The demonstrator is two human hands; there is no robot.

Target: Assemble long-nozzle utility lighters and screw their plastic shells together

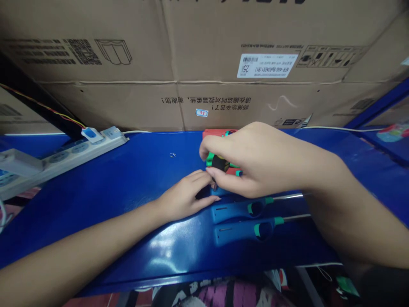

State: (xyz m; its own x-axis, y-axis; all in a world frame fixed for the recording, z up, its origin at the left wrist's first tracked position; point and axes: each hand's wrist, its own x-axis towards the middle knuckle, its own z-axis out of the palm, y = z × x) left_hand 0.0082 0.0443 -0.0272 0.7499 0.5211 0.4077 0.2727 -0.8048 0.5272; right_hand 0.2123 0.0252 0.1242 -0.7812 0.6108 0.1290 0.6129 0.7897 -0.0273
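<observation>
Head view: pinching a rounded green-and-black handle (220, 163) in the curled right hand (255, 162), among partly hidden red plastic (211, 134); bending the left hand (185, 194), thumb apart, at a blue body (221, 192), cannot tell whether gripping it. Showing two smooth, tapered blue lighters (234, 210) with slim metal stems (291, 196), lying on a glossy blue tabletop (143, 164), facing creased brown cardboard (128, 102) and a white power strip (84, 150).

A cardboard box (207, 64) bearing inverted print (220, 101) and a white label (267, 66) backs a glossy blue tabletop (128, 170), with a white power strip (67, 154) at left.
</observation>
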